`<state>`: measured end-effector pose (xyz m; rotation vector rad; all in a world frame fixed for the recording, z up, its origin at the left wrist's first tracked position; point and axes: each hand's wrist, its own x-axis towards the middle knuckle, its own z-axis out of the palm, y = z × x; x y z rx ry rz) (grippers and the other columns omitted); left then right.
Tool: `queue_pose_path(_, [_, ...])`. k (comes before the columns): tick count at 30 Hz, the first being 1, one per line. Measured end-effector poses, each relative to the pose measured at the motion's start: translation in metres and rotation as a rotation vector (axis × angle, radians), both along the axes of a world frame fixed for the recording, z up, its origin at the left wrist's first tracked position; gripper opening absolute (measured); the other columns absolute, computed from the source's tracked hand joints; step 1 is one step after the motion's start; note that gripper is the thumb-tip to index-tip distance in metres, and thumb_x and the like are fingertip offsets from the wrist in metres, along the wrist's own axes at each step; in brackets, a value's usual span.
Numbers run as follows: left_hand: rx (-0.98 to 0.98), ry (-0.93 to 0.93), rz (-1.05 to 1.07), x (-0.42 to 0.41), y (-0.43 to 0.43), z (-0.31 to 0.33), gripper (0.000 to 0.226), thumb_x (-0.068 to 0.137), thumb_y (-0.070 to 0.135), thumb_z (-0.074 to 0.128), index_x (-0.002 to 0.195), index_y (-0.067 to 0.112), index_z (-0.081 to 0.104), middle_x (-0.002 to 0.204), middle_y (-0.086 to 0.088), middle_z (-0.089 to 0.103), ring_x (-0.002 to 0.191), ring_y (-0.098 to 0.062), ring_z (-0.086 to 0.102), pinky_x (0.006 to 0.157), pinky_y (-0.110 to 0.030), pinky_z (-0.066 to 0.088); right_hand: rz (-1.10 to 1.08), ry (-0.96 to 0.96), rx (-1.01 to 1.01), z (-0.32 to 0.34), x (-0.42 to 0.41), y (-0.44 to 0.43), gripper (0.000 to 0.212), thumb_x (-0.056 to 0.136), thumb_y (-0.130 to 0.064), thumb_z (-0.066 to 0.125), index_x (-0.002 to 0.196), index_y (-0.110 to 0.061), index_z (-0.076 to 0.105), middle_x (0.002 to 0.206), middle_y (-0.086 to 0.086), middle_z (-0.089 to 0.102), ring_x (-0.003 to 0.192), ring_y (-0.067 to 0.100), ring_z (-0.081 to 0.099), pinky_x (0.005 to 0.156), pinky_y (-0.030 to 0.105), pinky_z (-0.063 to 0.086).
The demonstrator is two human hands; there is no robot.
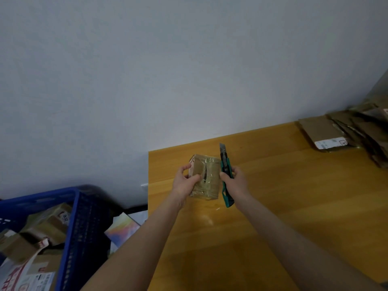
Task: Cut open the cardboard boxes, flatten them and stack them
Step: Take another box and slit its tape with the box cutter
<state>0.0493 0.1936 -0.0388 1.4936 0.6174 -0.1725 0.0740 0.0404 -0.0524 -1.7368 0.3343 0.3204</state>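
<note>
A small brown cardboard box (206,177) wrapped in clear tape stands over the wooden table (273,206) near its left edge. A slit runs down the middle of its facing side. My left hand (185,181) grips the box from its left, thumb on the front face. My right hand (236,181) grips a green utility knife (225,175) just right of the box, its blade out and pointing away from me. A stack of flattened cardboard boxes (348,131) lies at the table's far right.
A blue plastic crate (84,223) holding several taped boxes stands on the floor to the left of the table. A colourful flat item (123,227) lies between crate and table. A pale wall rises behind the table.
</note>
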Motion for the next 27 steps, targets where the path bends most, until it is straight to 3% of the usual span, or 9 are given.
queue_pose_path(6, [-0.081, 0.044, 0.034, -0.002, 0.009, -0.009, 0.052, 0.084, 0.007, 0.069, 0.127, 0.023, 0.046, 0.094, -0.009, 0.068, 0.067, -0.018, 0.067, 0.051, -0.027, 0.053, -0.014, 0.150, -0.117, -0.028, -0.008, -0.026, 0.035, 0.097, -0.020, 0.054, 0.130, -0.012, 0.047, 0.094, 0.006, 0.060, 0.085, 0.025, 0.062, 0.077, 0.042, 0.053])
queue_pose_path(10, [-0.075, 0.050, 0.088, -0.004, 0.010, -0.023, 0.060, 0.084, 0.013, 0.073, 0.134, 0.024, 0.041, 0.105, -0.010, 0.068, 0.077, -0.019, 0.068, 0.055, -0.028, 0.053, 0.070, -0.039, -0.191, -0.033, -0.026, -0.023, 0.042, 0.096, -0.024, 0.055, 0.136, -0.016, 0.044, 0.092, 0.000, 0.064, 0.071, 0.016, 0.064, 0.057, 0.024, 0.051])
queue_pose_path(13, [-0.031, 0.031, 0.145, -0.003, 0.005, -0.029, 0.066, 0.083, 0.015, 0.074, 0.138, 0.025, 0.038, 0.100, -0.004, 0.065, 0.078, -0.018, 0.067, 0.054, -0.027, 0.055, 0.279, -0.185, -0.437, -0.020, -0.028, -0.017, 0.056, 0.096, -0.031, 0.054, 0.146, -0.036, 0.031, 0.105, -0.005, 0.060, 0.074, 0.017, 0.066, 0.055, 0.026, 0.053])
queue_pose_path(16, [0.004, 0.017, 0.150, 0.000, -0.003, -0.029, 0.069, 0.082, 0.017, 0.076, 0.139, 0.026, 0.037, 0.101, -0.003, 0.065, 0.079, -0.017, 0.067, 0.052, -0.023, 0.053, 0.452, -0.249, -0.697, -0.001, -0.024, -0.015, 0.057, 0.096, -0.034, 0.049, 0.146, -0.046, 0.025, 0.088, -0.006, 0.062, 0.057, 0.012, 0.060, 0.044, 0.025, 0.049])
queue_pose_path(19, [0.034, 0.027, 0.169, 0.003, -0.008, -0.029, 0.072, 0.082, 0.020, 0.076, 0.141, 0.025, 0.035, 0.118, -0.012, 0.062, 0.095, -0.028, 0.067, 0.063, -0.030, 0.055, 0.522, -0.306, -0.832, 0.014, -0.021, -0.015, 0.056, 0.096, -0.035, 0.049, 0.147, -0.042, 0.027, 0.079, -0.006, 0.060, 0.056, 0.011, 0.051, 0.046, 0.024, 0.043])
queue_pose_path(21, [0.064, 0.017, 0.182, 0.004, -0.009, -0.029, 0.072, 0.082, 0.021, 0.076, 0.141, 0.025, 0.035, 0.122, -0.014, 0.060, 0.097, -0.030, 0.066, 0.062, -0.030, 0.052, 0.579, -0.322, -0.916, 0.021, -0.021, -0.016, 0.055, 0.097, -0.035, 0.047, 0.148, -0.041, 0.026, 0.074, -0.007, 0.056, 0.057, 0.013, 0.050, 0.046, 0.024, 0.040])
queue_pose_path(25, [0.040, 0.019, 0.194, 0.007, -0.010, -0.029, 0.071, 0.082, 0.026, 0.077, 0.140, 0.024, 0.037, 0.119, -0.013, 0.064, 0.089, -0.024, 0.068, 0.072, -0.037, 0.058, 0.674, -0.315, -1.121, 0.035, -0.020, -0.013, 0.054, 0.100, -0.036, 0.041, 0.149, -0.041, 0.018, 0.084, -0.001, 0.062, 0.064, 0.018, 0.053, 0.053, 0.027, 0.041])
queue_pose_path(27, [-0.038, 0.049, 0.206, 0.007, -0.012, -0.026, 0.059, 0.086, 0.028, 0.071, 0.136, 0.024, 0.041, 0.109, -0.010, 0.069, 0.073, -0.015, 0.067, 0.062, -0.037, 0.058, 0.696, -0.310, -1.153, 0.040, -0.018, -0.010, 0.054, 0.101, -0.038, 0.037, 0.150, -0.040, 0.014, 0.083, -0.002, 0.061, 0.064, 0.018, 0.053, 0.053, 0.028, 0.040])
